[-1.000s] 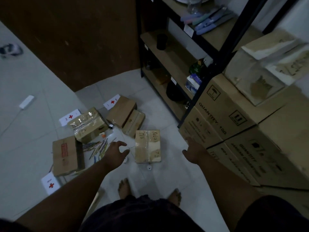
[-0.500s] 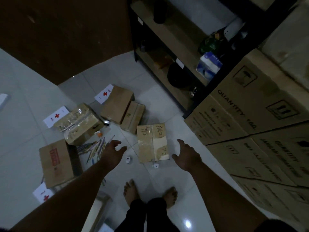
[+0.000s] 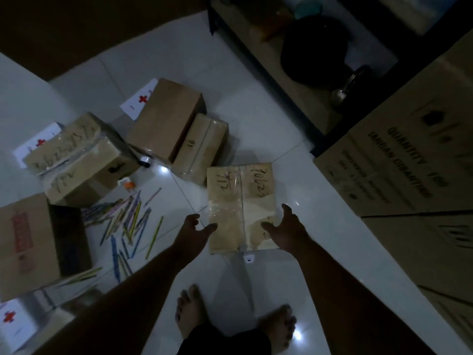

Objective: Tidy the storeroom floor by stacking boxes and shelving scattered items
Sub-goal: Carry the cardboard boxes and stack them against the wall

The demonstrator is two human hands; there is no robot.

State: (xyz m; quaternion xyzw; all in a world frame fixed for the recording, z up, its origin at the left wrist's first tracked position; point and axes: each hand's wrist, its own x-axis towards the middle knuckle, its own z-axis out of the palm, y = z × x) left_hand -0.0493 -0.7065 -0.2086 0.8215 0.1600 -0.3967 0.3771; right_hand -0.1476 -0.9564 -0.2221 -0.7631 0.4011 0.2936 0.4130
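Note:
A flat taped cardboard box (image 3: 240, 201) with handwriting lies on the white tile floor in front of me. My left hand (image 3: 194, 233) reaches at its near left edge, fingers spread and thumb close to the box. My right hand (image 3: 286, 230) is spread at the near right side, thumb over the box top. Neither hand grips it. More cardboard boxes lie to the left: a taped one (image 3: 82, 160), a plain brown one (image 3: 163, 121), a narrow one (image 3: 202, 147) and a box with a red label (image 3: 30, 242). Coloured pencils (image 3: 128, 221) are scattered between them.
Large printed cartons (image 3: 399, 162) are stacked on the right. A dark shelf unit (image 3: 302, 80) with a dark round object stands behind. White cards with red crosses (image 3: 139, 101) lie on the floor. A small white object (image 3: 247, 258) sits by the box's near edge. My bare feet (image 3: 192, 311) are below.
I have bent closer to the floor. Both hands have moved forward to either side of the flat taped box, the right thumb now over its top.

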